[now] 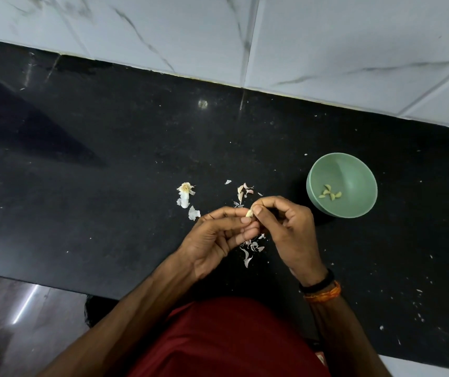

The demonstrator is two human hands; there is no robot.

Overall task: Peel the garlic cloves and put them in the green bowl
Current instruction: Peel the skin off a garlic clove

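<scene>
A small pale garlic clove is pinched between the fingertips of both hands above the black counter. My left hand holds it from the left with thumb and fingers. My right hand curls over it from the right, thumb and forefinger on the clove. The green bowl stands to the right of my hands and holds several peeled cloves. An unpeeled pinkish clove lies on the counter just beyond my hands.
The stripped garlic root end with papery skin lies left of centre. Loose peels are scattered under my hands. The black counter meets a white tiled wall at the back; its front edge runs below my forearms.
</scene>
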